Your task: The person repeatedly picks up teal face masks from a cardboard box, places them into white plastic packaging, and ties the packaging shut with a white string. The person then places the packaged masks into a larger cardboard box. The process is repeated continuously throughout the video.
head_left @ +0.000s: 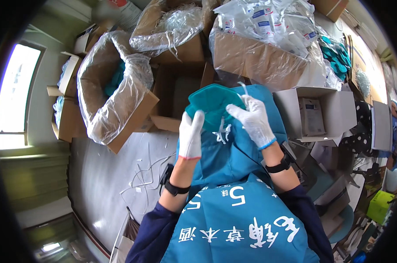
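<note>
Both hands wear white knitted gloves and hold a teal padded fabric piece (pixel 211 103) in front of my chest. My left hand (pixel 191 135) pinches its lower left edge between thumb and fingers. On the opposite side, my right hand (pixel 252 117) grips the right edge, its thumb lying over the front. A thin white strip (pixel 243 87) sticks up beside the right fingers. Beneath the fabric piece spreads my blue apron (pixel 242 193), which has white print on it.
A plastic-lined carton (pixel 115 114) with teal pieces inside stands left of an open brown carton (pixel 181 87). Farther back, a large carton (pixel 260 59) is heaped with clear packets. A smaller open box (pixel 321 109) sits at right. White strips (pixel 148 171) lie on the floor.
</note>
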Tool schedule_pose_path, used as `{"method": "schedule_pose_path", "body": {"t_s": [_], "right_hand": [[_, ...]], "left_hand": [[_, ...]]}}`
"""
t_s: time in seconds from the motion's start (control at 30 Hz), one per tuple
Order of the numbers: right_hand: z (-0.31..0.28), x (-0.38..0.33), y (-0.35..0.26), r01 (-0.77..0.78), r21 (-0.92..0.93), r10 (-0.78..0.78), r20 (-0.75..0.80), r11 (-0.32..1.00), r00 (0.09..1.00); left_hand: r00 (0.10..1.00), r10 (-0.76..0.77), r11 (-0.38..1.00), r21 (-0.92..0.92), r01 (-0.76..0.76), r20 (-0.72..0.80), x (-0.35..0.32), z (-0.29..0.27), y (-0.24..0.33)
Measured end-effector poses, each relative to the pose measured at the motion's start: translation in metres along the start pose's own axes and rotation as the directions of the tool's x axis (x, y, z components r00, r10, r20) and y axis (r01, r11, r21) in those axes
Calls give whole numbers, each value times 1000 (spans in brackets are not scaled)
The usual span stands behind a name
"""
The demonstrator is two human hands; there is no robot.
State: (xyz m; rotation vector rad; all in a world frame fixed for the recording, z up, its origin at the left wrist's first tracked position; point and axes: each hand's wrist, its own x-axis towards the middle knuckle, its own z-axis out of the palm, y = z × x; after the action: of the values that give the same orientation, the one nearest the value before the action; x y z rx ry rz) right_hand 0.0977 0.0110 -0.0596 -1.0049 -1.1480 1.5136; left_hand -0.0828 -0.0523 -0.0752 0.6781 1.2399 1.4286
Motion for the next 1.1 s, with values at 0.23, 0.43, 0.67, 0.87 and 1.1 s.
{"method": "schedule_pose_path", "body": {"t_s": [0.23, 0.43, 0.67, 0.87, 1.1], "right_hand": [[44, -26, 14, -446, 353, 391, 220, 822, 894], [24, -27, 9, -813, 374, 465, 679, 447, 568], [24, 31, 98, -399, 470, 339, 211, 788, 917], [43, 87, 123, -70, -35, 54, -350, 997, 935], [-19, 148, 33, 17, 368, 130, -372, 930, 919]], "left_hand": [[840, 244, 953, -41, -301, -485, 42, 19, -4], [785, 413, 911, 204, -359, -462, 47, 4, -4], [941, 170, 961, 261, -92, -293, 40, 23, -54], [986, 98, 962, 268, -59, -135, 3, 31, -27], [984, -17, 993, 108, 37, -178, -59, 12, 10]]}}
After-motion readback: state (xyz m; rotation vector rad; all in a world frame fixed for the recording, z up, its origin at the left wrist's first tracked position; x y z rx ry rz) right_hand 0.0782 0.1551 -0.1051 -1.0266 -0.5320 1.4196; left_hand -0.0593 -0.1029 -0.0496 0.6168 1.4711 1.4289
